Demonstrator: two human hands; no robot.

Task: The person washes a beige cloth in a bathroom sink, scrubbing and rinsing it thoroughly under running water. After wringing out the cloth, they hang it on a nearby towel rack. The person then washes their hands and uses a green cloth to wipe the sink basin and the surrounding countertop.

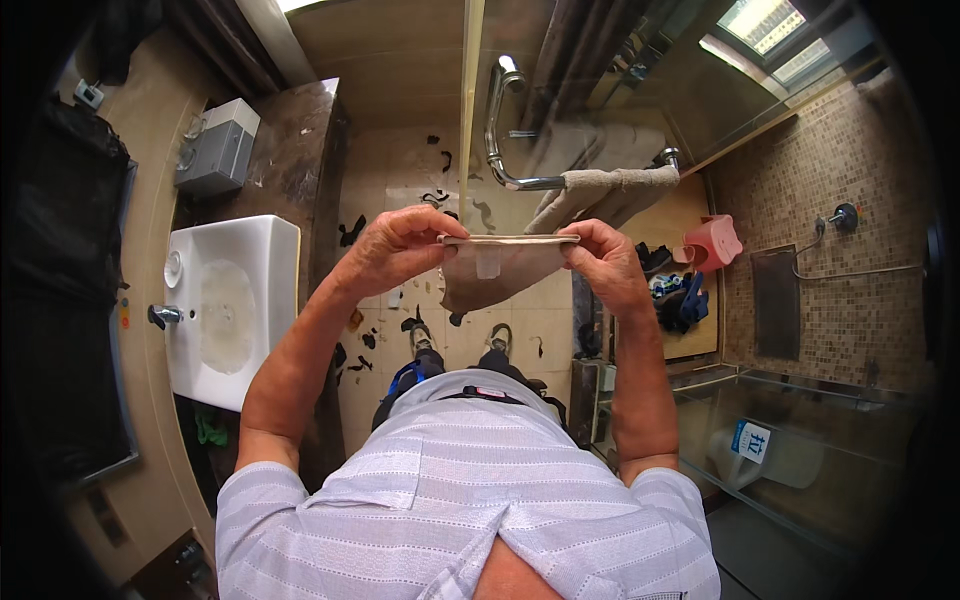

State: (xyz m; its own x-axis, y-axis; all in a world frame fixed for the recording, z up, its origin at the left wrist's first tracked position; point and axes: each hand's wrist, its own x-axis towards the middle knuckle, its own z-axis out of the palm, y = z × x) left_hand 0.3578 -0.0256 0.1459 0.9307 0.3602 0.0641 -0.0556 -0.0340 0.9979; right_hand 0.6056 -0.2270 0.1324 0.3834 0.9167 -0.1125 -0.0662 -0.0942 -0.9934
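Both of my hands stretch out a folded beige-brown cloth [502, 274] in front of my waist. My left hand [401, 251] pinches the left end of its top edge, and my right hand [604, 259] pinches the right end. The edge runs straight between them, while the lower part hangs down to the left in a rough point. A small pale patch shows on the cloth. Just beyond it, a grey-beige towel [622, 187] hangs over the chrome handle [495, 127] of a glass shower door.
On the left, a white washbasin [281, 307] with a chrome tap [163, 316] adjoins a dark stone counter [289, 142] bearing a grey box [217, 150]. Dark scraps [351, 231] litter the tiled floor. At right are a pink plastic stool [712, 241], clothes or shoes [679, 300], and glass panels.
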